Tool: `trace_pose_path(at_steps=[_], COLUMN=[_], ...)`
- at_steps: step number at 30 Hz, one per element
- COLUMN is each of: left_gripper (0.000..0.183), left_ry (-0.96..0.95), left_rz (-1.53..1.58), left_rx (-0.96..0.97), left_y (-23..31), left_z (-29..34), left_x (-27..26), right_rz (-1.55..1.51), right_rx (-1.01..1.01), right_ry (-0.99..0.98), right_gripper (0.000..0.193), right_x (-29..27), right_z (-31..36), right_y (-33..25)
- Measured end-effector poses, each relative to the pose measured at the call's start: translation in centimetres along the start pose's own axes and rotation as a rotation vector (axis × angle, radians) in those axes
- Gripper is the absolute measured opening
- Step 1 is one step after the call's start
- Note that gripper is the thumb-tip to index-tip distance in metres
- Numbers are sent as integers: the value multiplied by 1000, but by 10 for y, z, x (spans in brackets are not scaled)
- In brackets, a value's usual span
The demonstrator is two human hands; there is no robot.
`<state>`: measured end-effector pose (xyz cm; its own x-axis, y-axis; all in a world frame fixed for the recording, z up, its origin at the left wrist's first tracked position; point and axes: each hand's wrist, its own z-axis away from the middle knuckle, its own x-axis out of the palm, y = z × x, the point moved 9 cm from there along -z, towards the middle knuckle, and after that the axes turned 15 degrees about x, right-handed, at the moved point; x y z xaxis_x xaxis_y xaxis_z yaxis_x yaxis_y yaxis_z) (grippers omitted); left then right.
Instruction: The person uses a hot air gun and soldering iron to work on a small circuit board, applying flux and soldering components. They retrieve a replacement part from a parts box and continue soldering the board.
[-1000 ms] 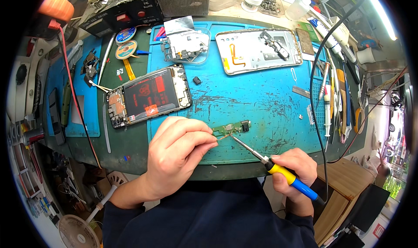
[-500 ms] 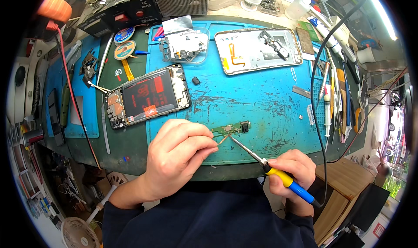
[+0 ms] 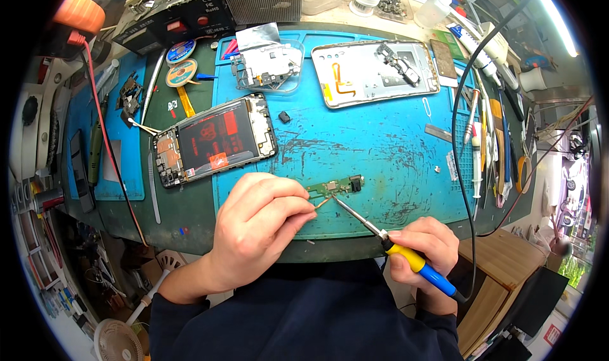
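Observation:
My left hand [image 3: 263,224] is closed, with thumb and fingers pinching a thin strip of copper-coloured desoldering braid [image 3: 323,203]. The braid's free end lies against the lower edge of a small green circuit board [image 3: 331,187], which rests flat on the blue mat. A black connector [image 3: 355,183] stands at the board's right end; its left end is partly hidden behind my left fingers. In my right hand [image 3: 426,250] a soldering iron [image 3: 412,258] with a yellow and blue handle is gripped like a pen. Its metal tip meets the braid at the board's edge.
Beyond my left hand lies an opened phone [image 3: 219,139] with its black battery showing. A phone back cover [image 3: 374,75] and a clear box of parts [image 3: 269,69] sit farther back. The iron's black cable [image 3: 466,170] loops along the right, beside several hand tools [image 3: 491,139].

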<state>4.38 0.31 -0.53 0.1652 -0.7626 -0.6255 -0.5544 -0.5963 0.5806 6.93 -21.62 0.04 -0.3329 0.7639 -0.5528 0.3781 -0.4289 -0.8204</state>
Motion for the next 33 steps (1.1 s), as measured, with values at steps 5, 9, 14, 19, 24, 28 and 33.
trace_pose_path(at_steps=[5,9,14,19,24,28,33], left_gripper=[23,23,22,21,22,22,21], left_ry=[36,65,72,52,40,34,36], left_rz=[54,57,41,42,38,34,17], left_rx=[-6,-15,-55,-57,-52,-45,-35], left_y=[-1,-1,-3,-3,-3,-3,-2], left_z=[-1,-2,-1,-1,-1,0,0], left_x=[-3,-5,-6,-4,-4,-3,-3], right_rz=[-107,-100,-73,-55,-46,-30,-1], right_rx=[46,53,46,38,30,23,20], right_ry=[105,110,91,63,37,21,14], right_gripper=[30,29,28,28,28,30,30], right_x=[-13,-12,-10,-8,-5,-2,-1], right_z=[11,11,8,5,4,4,2], right_y=[9,9,6,5,4,3,2])
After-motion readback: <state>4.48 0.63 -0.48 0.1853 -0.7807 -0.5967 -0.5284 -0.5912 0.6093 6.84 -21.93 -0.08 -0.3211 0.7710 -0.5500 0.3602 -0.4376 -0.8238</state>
